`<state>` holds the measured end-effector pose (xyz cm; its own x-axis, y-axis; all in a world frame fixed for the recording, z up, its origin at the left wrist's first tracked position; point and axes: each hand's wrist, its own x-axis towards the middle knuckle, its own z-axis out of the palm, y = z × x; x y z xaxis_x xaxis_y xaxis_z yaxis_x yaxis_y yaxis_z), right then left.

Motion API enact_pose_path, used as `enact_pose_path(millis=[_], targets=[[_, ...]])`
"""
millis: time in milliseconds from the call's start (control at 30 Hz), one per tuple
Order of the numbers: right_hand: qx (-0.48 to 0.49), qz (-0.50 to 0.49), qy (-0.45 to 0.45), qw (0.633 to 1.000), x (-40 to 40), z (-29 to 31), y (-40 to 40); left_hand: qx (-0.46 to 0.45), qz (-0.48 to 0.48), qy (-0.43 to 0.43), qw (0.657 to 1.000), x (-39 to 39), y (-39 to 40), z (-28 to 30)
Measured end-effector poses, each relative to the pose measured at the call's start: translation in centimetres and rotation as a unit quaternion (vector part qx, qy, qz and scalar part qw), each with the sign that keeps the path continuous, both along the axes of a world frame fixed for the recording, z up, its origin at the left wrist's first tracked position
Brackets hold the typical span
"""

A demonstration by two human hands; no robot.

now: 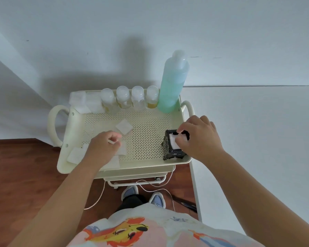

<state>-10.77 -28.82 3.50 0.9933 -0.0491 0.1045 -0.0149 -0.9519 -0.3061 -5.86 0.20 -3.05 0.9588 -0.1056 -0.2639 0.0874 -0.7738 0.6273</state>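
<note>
A cream perforated cart tray (150, 132) stands in front of me. At its front right corner sits a small black ornate box (173, 152) filled with white cotton pads. My right hand (200, 138) is over the box and pinches a white pad (175, 141) at its top. My left hand (103, 148) hovers over the tray's left side, its fingers curled round a small white pad (112, 141). Loose white pads lie flat on the tray: one (123, 126) near the middle, another (74, 155) at the front left, more under my left hand.
Along the tray's back edge stand several small clear bottles (130, 98) and a tall bottle of green liquid (173, 81). Packs of white pads (84, 102) fill the back left corner. A white surface (248, 139) adjoins the cart on the right. Thin cables (150, 186) trail below.
</note>
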Motion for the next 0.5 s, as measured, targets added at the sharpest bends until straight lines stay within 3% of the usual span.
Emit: enact_pose_path(millis=[133,267,400,500], targets=[[0.026,0.083,0.014,0.996,3.4,0.8,3.7,0.111,-0.027,0.05,0.992,-0.1,3.3,-2.9],[-0.014,0.178,0.127,0.976,7.3,-1.7,10.4,0.175,-0.053,0.056,0.982,-0.4,3.0,-4.3],[-0.004,0.158,0.274,0.949,8.8,-6.7,14.9,0.209,-0.043,0.074,0.974,-0.5,2.8,-4.5],[0.029,0.129,0.285,0.949,8.6,-9.7,15.7,0.248,-0.046,0.099,0.963,-0.3,2.8,-4.4]])
